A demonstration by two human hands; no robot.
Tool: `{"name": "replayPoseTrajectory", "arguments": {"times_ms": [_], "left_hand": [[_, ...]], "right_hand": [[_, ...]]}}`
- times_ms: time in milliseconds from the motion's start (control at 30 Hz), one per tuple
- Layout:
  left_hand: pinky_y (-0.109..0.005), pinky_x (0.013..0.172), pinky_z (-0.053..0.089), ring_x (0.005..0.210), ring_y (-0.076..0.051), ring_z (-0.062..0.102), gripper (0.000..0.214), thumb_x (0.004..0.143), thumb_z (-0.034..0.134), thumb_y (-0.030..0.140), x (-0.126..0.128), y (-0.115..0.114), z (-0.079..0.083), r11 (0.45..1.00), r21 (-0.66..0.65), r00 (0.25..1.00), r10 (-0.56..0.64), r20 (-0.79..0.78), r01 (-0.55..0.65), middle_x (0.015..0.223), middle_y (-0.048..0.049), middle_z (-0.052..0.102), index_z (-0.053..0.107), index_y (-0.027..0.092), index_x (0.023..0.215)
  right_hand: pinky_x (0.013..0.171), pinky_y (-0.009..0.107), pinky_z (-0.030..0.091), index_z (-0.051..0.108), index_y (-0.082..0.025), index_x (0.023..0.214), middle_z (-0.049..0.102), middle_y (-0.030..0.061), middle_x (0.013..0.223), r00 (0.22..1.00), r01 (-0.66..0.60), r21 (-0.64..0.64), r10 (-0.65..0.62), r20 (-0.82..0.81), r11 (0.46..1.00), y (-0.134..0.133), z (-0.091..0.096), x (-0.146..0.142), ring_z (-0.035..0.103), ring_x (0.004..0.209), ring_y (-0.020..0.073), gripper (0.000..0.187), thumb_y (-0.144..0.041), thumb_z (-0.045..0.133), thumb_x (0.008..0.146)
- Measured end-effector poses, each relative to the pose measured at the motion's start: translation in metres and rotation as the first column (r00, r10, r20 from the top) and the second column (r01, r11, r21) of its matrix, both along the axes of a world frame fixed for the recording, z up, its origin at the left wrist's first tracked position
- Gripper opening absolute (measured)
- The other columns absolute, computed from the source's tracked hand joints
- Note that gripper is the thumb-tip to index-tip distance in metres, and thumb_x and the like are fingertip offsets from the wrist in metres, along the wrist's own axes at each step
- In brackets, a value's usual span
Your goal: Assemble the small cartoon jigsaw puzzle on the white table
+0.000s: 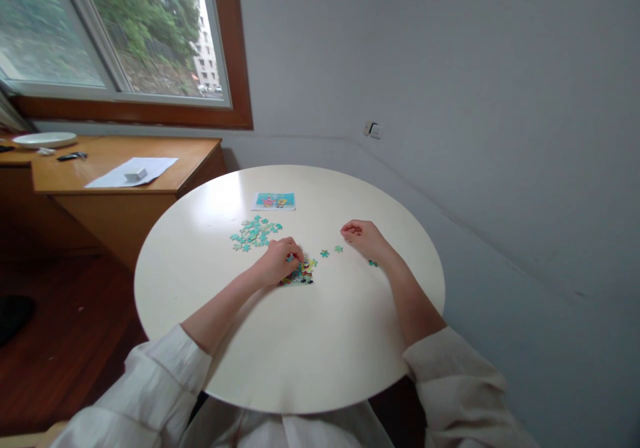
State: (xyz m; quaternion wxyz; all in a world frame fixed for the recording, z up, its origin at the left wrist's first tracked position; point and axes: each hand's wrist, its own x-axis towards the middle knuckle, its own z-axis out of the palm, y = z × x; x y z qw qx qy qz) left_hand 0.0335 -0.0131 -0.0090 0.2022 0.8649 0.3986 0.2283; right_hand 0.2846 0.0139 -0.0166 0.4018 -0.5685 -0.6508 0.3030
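On the round white table (280,341) my left hand (280,260) rests with its fingers curled and pinched on a small teal puzzle piece, right over a partly joined patch of colourful puzzle (301,275). A loose heap of teal puzzle pieces (255,233) lies just behind that hand. My right hand (361,236) lies on the table to the right, fingers curled in a loose fist with nothing visible in them. Two single pieces (331,251) lie between the hands and one more (373,263) sits by my right wrist. A small reference picture card (274,201) lies further back.
A wooden desk (125,181) stands to the left under a window (115,35), with a sheet of paper (133,172), a white plate (45,139) and small items on it. Grey walls meet behind the table; a wall socket (373,129) is there. The floor is dark wood.
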Motion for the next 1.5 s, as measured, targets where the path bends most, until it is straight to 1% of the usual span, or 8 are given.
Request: {"name": "replayPoseTrajectory", "arguments": {"times_ms": [133, 400, 667, 867, 1000, 1200, 1300, 1500], "left_hand": [[-0.026, 0.076, 0.040, 0.073, -0.014, 0.054, 0.022, 0.067, 0.045, 0.010, 0.000, 0.000, -0.001, 1.000, 0.002, 1.000, -0.001, 0.012, 0.001, 0.080, -0.0024, 0.057, 0.065, 0.018, 0.069], [-0.029, 0.078, 0.040, 0.072, -0.014, 0.055, 0.019, 0.069, 0.046, 0.012, 0.000, 0.000, 0.001, 0.999, 0.003, 0.999, 0.050, -0.016, -0.050, 0.079, -0.0016, 0.060, 0.063, 0.017, 0.074], [-0.028, 0.076, 0.041, 0.071, -0.013, 0.054, 0.020, 0.069, 0.044, 0.010, -0.001, 0.002, -0.003, 0.999, 0.028, 0.998, 0.044, 0.034, -0.045, 0.079, -0.0018, 0.058, 0.062, 0.018, 0.075], [-0.028, 0.072, 0.040, 0.068, -0.013, 0.052, 0.018, 0.067, 0.045, 0.012, -0.002, 0.004, -0.005, 0.998, 0.024, 0.998, 0.049, 0.039, -0.050, 0.076, -0.0013, 0.056, 0.062, 0.017, 0.072], [-0.027, 0.071, 0.040, 0.065, -0.012, 0.051, 0.017, 0.066, 0.046, 0.012, -0.002, 0.005, -0.008, 0.999, 0.023, 0.998, 0.045, 0.044, -0.046, 0.074, -0.0006, 0.055, 0.061, 0.017, 0.070], [-0.027, 0.071, 0.040, 0.065, -0.012, 0.051, 0.016, 0.066, 0.046, 0.012, -0.002, 0.006, -0.011, 0.999, 0.024, 0.998, 0.045, 0.053, -0.047, 0.074, -0.0004, 0.055, 0.060, 0.017, 0.069], [-0.027, 0.071, 0.039, 0.066, -0.013, 0.051, 0.015, 0.066, 0.046, 0.012, -0.002, 0.006, -0.010, 0.998, 0.028, 0.998, 0.048, 0.048, -0.049, 0.074, -0.0006, 0.055, 0.060, 0.017, 0.068], [-0.027, 0.071, 0.040, 0.066, -0.013, 0.051, 0.016, 0.067, 0.046, 0.012, -0.003, 0.003, -0.006, 0.998, 0.020, 0.997, 0.066, 0.044, -0.067, 0.074, -0.0007, 0.055, 0.061, 0.017, 0.068]], "right_hand": [[0.047, 0.022, 0.035, 0.061, -0.014, 0.072, 0.057, 0.0022, 0.063, 0.997, 0.028, -0.005, -0.028, 0.077, 1.000, -0.001, -0.002, 0.009, 0.047, 0.054, 0.0097, 0.017, -0.029, 0.057, 0.065], [0.049, 0.020, 0.037, 0.063, -0.012, 0.074, 0.058, 0.0034, 0.063, 0.975, -0.007, -0.062, 0.021, 0.219, 0.998, -0.008, 0.004, 0.007, 0.049, 0.058, 0.0102, 0.019, -0.028, 0.056, 0.066], [0.046, 0.020, 0.033, 0.062, -0.012, 0.072, 0.055, 0.0018, 0.059, 0.968, -0.086, -0.171, 0.123, 0.218, 0.981, -0.011, 0.007, 0.014, 0.045, 0.051, 0.0084, 0.017, -0.027, 0.058, 0.064], [0.043, 0.021, 0.028, 0.058, -0.012, 0.071, 0.049, -0.0023, 0.052, 0.949, -0.178, -0.360, 0.257, 0.184, 0.916, -0.020, 0.020, 0.030, 0.039, 0.045, 0.0062, 0.026, -0.032, 0.064, 0.056], [0.045, 0.021, 0.025, 0.057, -0.013, 0.074, 0.041, -0.0061, 0.049, 0.926, -0.216, -0.452, 0.329, 0.186, 0.865, -0.021, 0.020, 0.049, 0.034, 0.044, 0.0054, 0.036, -0.036, 0.068, 0.049], [0.046, 0.022, 0.024, 0.059, -0.014, 0.076, 0.038, -0.0072, 0.050, 0.880, -0.161, -0.519, 0.361, 0.310, 0.840, -0.023, 0.019, 0.068, 0.033, 0.046, 0.0062, 0.038, -0.035, 0.069, 0.046], [0.046, 0.023, 0.023, 0.060, -0.013, 0.071, 0.038, -0.0066, 0.047, 0.870, -0.132, -0.530, 0.355, 0.344, 0.837, -0.024, 0.022, 0.069, 0.032, 0.046, 0.0066, 0.032, -0.036, 0.066, 0.049], [0.047, 0.022, 0.024, 0.059, -0.014, 0.070, 0.039, -0.0060, 0.047, 0.892, -0.161, -0.487, 0.338, 0.300, 0.858, -0.023, 0.022, 0.061, 0.033, 0.047, 0.0067, 0.031, -0.036, 0.065, 0.050]]}}
